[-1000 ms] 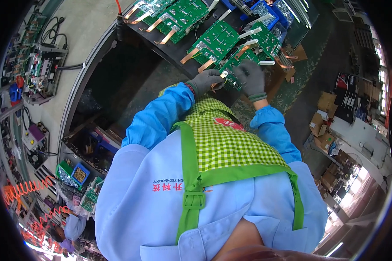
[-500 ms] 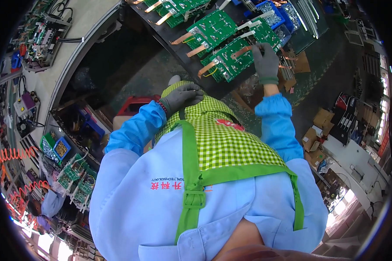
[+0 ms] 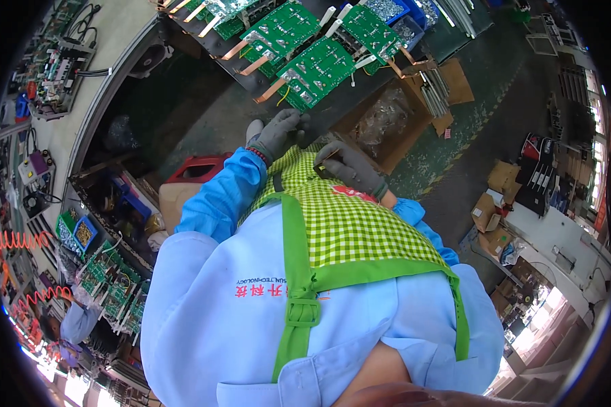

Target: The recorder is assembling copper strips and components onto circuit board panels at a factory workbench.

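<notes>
My left hand (image 3: pixel 282 133), in a grey glove, is raised just beyond the edge of my checked apron, below the nearest circuit board. Its fingers are curled together, and what they hold, if anything, is hidden. My right hand (image 3: pixel 354 168), gloved too, is closed low over the apron (image 3: pixel 360 230). A thin brownish edge shows at its fingers, which looks like a copper strip (image 3: pixel 328 157); most of it is covered. Ahead lies the nearest green circuit board (image 3: pixel 317 73), with a copper strip jutting from its left end. More boards (image 3: pixel 280 30) lie beside it on the dark bench.
Blue bins of small metal parts (image 3: pixel 387 9) stand at the bench's far right. Below the bench edge is an open cardboard box (image 3: pixel 394 146) with clear plastic inside. A red and beige container (image 3: pixel 195 169) is left of my lap. Another person (image 3: pixel 78 319) is far left.
My right hand has drawn back from the boards to my lap, bringing the copper strip. My left hand has risen slightly and curled. The boards appear further up and left as the view shifts.
</notes>
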Demonstrator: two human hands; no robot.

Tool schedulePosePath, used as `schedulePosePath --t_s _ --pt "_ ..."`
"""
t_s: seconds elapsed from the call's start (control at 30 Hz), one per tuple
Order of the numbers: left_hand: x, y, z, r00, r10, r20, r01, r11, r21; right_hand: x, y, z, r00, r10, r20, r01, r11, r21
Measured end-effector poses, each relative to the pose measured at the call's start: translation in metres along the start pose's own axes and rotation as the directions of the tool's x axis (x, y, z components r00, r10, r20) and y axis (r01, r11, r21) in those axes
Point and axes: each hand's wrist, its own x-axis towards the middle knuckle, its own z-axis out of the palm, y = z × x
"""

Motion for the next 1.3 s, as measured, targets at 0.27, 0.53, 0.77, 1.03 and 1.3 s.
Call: schedulePosePath --t_s 0.27,0.53,0.77,1.03,1.3 --pt "0.022 -0.007 0.003 0.714 0.579 0.394 -0.579 0.173 0.797 0.003 0.014 -0.003 0.971 0.208 0.116 -0.222 0.967 0.125" --pt "0.039 0.003 0.0 0.766 0.519 0.38 -0.539 0.194 0.82 0.029 0.027 -0.026 0.908 0.369 -0.199 -0.326 0.92 0.219" --pt "0.026 0.017 0.011 0.807 0.437 0.397 -0.54 0.275 0.795 0.061 0.019 -0.011 0.868 0.465 -0.175 -0.434 0.881 0.187" --pt "0.047 -0.004 -0.039 0.903 0.286 0.321 -0.403 0.825 0.396 0.091 0.028 0.006 0.858 0.47 -0.209 -0.438 0.88 0.183" --pt "-0.005 0.068 0.045 0.998 -0.028 -0.054 0.059 0.694 0.717 0.098 0.042 0.025 0.778 0.535 -0.33 -0.429 0.836 0.344"
